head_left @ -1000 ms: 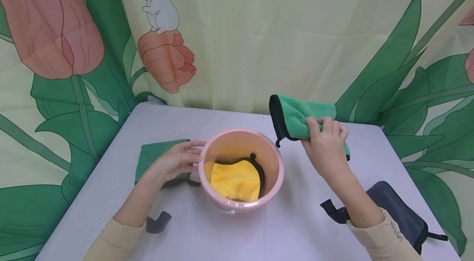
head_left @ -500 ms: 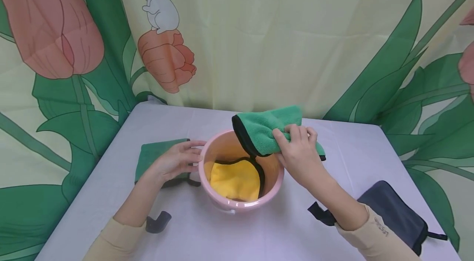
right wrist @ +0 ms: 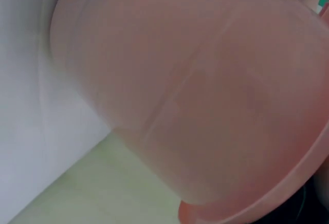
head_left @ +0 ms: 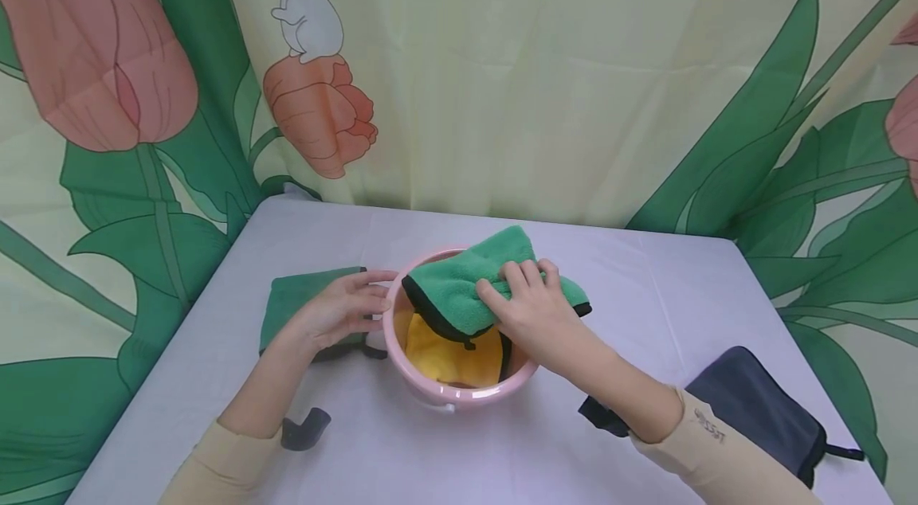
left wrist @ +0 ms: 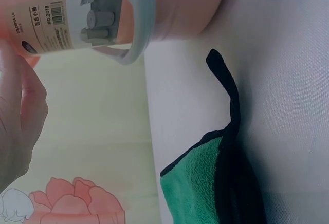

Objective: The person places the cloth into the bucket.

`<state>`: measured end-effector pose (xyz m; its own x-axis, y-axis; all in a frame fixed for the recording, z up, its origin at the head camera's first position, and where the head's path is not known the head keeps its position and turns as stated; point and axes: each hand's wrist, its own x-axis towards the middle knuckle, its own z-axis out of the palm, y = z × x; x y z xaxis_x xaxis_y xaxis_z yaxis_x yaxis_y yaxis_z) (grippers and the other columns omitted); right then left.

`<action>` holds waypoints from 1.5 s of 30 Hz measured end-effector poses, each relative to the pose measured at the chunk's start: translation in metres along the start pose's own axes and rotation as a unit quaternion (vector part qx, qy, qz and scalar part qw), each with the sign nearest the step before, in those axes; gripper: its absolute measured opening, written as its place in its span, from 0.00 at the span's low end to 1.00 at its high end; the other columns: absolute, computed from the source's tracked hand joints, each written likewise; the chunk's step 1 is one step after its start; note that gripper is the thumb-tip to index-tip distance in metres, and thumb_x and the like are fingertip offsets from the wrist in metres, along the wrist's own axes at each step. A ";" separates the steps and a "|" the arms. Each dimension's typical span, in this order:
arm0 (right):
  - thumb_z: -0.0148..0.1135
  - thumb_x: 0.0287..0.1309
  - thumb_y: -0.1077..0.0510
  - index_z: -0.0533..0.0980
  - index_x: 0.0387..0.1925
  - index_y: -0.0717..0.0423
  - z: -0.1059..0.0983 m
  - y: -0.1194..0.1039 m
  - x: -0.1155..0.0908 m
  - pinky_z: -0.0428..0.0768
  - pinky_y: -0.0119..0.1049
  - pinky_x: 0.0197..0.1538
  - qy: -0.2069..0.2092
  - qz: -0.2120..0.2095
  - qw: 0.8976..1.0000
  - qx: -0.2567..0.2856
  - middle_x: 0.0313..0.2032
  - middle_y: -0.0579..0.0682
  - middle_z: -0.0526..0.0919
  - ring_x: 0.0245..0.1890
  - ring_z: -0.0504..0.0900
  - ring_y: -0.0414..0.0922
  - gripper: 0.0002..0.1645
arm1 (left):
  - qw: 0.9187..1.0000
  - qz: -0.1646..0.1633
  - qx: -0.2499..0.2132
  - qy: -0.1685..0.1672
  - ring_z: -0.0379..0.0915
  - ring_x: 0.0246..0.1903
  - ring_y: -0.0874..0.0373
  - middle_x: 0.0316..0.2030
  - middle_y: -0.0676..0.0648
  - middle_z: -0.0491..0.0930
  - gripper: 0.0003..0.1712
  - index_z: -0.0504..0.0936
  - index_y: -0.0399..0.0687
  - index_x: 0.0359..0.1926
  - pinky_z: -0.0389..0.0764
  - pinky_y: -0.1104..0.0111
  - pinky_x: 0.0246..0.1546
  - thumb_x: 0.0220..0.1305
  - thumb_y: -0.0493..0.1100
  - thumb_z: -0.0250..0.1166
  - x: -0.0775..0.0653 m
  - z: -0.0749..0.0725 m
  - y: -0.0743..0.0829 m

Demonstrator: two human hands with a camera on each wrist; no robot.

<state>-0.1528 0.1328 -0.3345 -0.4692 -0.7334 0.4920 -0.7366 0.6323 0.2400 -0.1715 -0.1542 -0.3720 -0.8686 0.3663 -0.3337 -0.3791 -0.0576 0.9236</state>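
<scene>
A pink bucket (head_left: 462, 396) stands on the table, a yellow cloth (head_left: 441, 358) with dark edging lying inside it. My right hand (head_left: 534, 314) grips a green cleaning cloth (head_left: 459, 282) with black trim and holds it over the bucket's mouth, covering its back right part. The held cloth hangs partly in front of the yellow one. At the bucket's left rim my left hand (head_left: 344, 310) rests with extended fingers touching it. In the left wrist view the bucket's side shows a label (left wrist: 43, 23). The right wrist view shows mostly the bucket wall (right wrist: 190, 90).
A second green cloth (head_left: 294, 298) lies behind my left hand; its black hanging loop (left wrist: 226, 80) shows in the left wrist view. A dark grey cloth (head_left: 753, 401) lies at the table's right, partly under my right forearm. A printed curtain (head_left: 502, 75) hangs behind the table.
My right hand has carried the green cloth leftward and down, from right of the bucket to over its opening. My left hand has stayed at the rim.
</scene>
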 end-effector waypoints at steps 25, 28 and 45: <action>0.58 0.53 0.57 0.67 0.43 0.45 0.023 -0.022 0.020 0.66 0.45 0.43 -0.183 -0.079 0.979 0.033 0.35 0.50 0.68 0.36 0.65 0.47 0.15 | 1.000 0.008 0.003 0.002 0.77 0.40 0.55 0.45 0.44 0.77 0.33 0.60 0.37 0.63 0.78 0.60 0.42 0.56 0.34 0.60 0.003 -0.002 -0.003; 0.56 0.56 0.57 0.67 0.44 0.44 0.029 -0.024 0.021 0.66 0.45 0.45 -0.202 -0.080 0.976 0.036 0.36 0.49 0.68 0.38 0.66 0.47 0.14 | 1.000 0.009 0.003 0.001 0.77 0.40 0.55 0.45 0.45 0.77 0.33 0.60 0.37 0.63 0.77 0.60 0.43 0.56 0.34 0.60 0.004 -0.002 -0.004; 0.55 0.60 0.54 0.64 0.51 0.41 0.040 -0.027 0.021 0.68 0.51 0.51 -0.278 -0.081 0.957 0.031 0.45 0.48 0.68 0.47 0.66 0.46 0.18 | 1.000 0.021 -0.003 -0.006 0.77 0.39 0.55 0.43 0.46 0.78 0.34 0.60 0.36 0.62 0.79 0.62 0.39 0.55 0.33 0.60 0.003 -0.004 -0.004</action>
<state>-0.1626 0.0906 -0.3641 -0.5208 -0.8506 -0.0727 -0.8406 0.4962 0.2171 -0.1732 -0.1565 -0.3777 -0.8801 0.3739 -0.2928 -0.3448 -0.0791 0.9353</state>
